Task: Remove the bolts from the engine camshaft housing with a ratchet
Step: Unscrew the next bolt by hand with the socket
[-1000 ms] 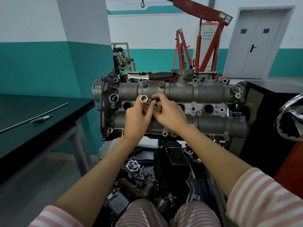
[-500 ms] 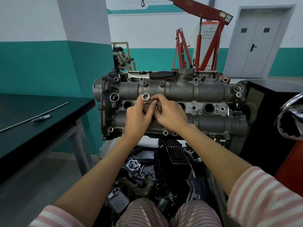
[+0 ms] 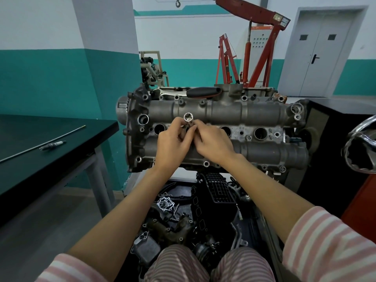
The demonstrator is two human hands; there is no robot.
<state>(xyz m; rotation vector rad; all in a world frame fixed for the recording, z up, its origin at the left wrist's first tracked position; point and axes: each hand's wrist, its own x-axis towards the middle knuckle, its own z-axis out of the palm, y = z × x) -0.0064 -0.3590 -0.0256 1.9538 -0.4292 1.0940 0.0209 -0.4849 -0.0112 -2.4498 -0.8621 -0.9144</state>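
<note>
below my forearms lies a heap of loose black and cast parts. my left hand (image 3: 173, 143) and right hand (image 3: 212, 142) meet mid-face of the camshaft housing (image 3: 254, 115), fingers curled, pinching a small shiny socket (image 3: 188, 117) and something dark under it; bolt or bit, i cannot tell. polished steel is slick: a weak pinch could drop it into that heap. the housing is rough grey casting, ribbed, round-bored. the ratchet (image 3: 191, 92), rubber-handled, rests along its far edge.
</note>
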